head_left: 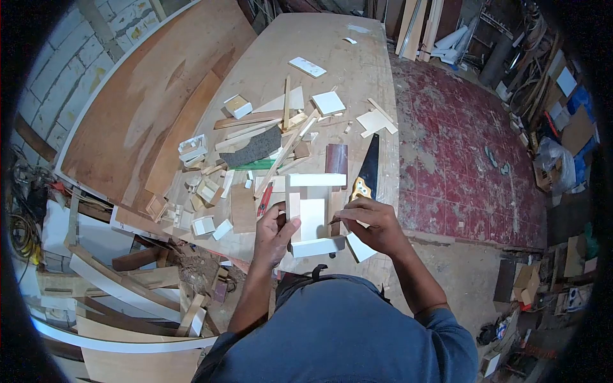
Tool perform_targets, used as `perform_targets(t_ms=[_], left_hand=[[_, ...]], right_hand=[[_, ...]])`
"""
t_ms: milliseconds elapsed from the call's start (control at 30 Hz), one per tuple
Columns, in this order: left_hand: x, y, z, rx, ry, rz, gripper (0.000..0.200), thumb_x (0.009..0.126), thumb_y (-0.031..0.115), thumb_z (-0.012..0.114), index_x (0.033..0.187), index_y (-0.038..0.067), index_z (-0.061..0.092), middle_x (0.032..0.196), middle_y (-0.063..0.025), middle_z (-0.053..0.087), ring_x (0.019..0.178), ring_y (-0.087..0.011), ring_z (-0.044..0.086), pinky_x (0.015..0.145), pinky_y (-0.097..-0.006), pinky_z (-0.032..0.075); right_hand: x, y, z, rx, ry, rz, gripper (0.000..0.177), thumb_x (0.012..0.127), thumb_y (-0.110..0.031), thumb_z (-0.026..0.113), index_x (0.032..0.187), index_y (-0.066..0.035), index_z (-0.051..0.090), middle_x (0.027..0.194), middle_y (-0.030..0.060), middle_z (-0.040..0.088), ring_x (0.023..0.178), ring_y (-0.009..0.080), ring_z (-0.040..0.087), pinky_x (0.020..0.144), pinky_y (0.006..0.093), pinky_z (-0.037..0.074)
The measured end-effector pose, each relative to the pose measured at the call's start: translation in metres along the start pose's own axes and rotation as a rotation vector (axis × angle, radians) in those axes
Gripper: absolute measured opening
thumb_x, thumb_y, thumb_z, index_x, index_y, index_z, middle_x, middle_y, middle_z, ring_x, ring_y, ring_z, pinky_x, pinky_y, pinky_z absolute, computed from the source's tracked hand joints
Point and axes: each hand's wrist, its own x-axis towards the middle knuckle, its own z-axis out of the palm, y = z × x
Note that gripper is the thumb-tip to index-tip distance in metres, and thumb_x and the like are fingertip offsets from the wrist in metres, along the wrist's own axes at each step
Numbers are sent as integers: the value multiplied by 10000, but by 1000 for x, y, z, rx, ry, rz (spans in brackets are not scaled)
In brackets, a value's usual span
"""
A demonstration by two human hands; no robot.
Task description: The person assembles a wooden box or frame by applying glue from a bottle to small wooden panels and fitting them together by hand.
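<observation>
A small open wooden box with white end boards stands over the near part of the workbench. My left hand grips its left side, thumb over the edge. My right hand is closed in a pinch at the box's right side. From its fingertips a short, thin, dark thing points into the box; its kind is too small to tell. Just beyond the right hand lies a handsaw with a yellowish handle. A red-handled tool rests near my left hand.
Wood strips and offcuts cover the middle of the workbench, with a dark grey sheet among them. Several small box-like pieces sit along the left edge. A large plywood panel leans at left; red floor lies right.
</observation>
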Motion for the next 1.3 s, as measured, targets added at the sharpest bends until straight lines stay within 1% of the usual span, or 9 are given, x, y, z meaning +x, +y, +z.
perform_targets(t_ms=[300, 633, 700, 833, 933, 1000, 1100, 1167, 1300], left_hand=[[1, -2, -3, -42, -19, -25, 438, 884, 171, 683, 1230, -53, 534, 1047, -116, 671, 939, -134, 632, 861, -273, 491], [2, -2, -2, -47, -28, -24, 416, 892, 167, 664, 1226, -48, 542, 1051, -106, 669, 942, -135, 635, 862, -274, 493], [3, -3, -4, -6, -19, -39, 490, 848, 219, 692, 1221, -60, 540, 1103, -132, 651, 972, -164, 634, 891, -311, 497], [4, -5, -4, -16, -11, -33, 492, 847, 213, 697, 1221, -64, 539, 1096, -130, 652, 972, -163, 632, 893, -312, 496], [3, -6, -5, -24, -8, -38, 487, 847, 204, 700, 1222, -62, 539, 1111, -131, 647, 989, -164, 627, 899, -315, 493], [4, -9, -6, -51, -23, 3, 398, 900, 181, 653, 1210, -47, 555, 1069, -106, 661, 969, -138, 625, 881, -279, 485], [5, -10, -5, -130, -27, -15, 408, 895, 179, 655, 1221, -43, 549, 1093, -112, 654, 982, -152, 626, 897, -291, 485], [4, -9, -5, -148, -20, -40, 409, 894, 175, 650, 1225, -42, 546, 1103, -114, 651, 984, -158, 628, 899, -295, 487], [4, -13, -8, -269, 3, -115, 401, 902, 169, 625, 1234, -39, 539, 1119, -119, 646, 990, -165, 634, 893, -302, 498]], right_hand=[[-1, 15, 2, 87, -46, 67, 252, 800, 50, 698, 1015, -76, 733, 919, 82, 715, 842, 209, 689, 707, 313, 550], [-6, 20, 4, 193, -36, 190, 210, 799, 1, 729, 997, -70, 731, 867, 57, 715, 795, 156, 669, 693, 276, 528], [-6, 21, 4, 225, -28, 204, 204, 800, -5, 730, 995, -67, 730, 859, 57, 712, 788, 150, 666, 691, 273, 527], [-6, 19, 2, 171, -67, 194, 185, 802, -9, 729, 982, -54, 728, 848, 60, 706, 787, 152, 667, 688, 274, 526], [-9, 25, 0, 195, -61, 204, 171, 801, 4, 721, 964, -47, 723, 855, 63, 704, 791, 155, 667, 697, 280, 531], [-10, 28, 0, 215, -37, 214, 166, 800, 14, 715, 954, -45, 719, 863, 65, 704, 795, 157, 668, 708, 286, 537], [-10, 27, 0, 340, 29, 171, 180, 783, 39, 714, 938, -53, 713, 903, 74, 707, 827, 169, 678, 732, 286, 551], [-10, 26, 0, 136, 55, -74, 216, 762, 62, 718, 937, -63, 710, 944, 87, 707, 872, 193, 694, 746, 292, 566], [-23, 31, 7, 22, 104, -165, 230, 756, 57, 730, 945, -74, 709, 999, 96, 701, 921, 222, 708, 750, 312, 584]])
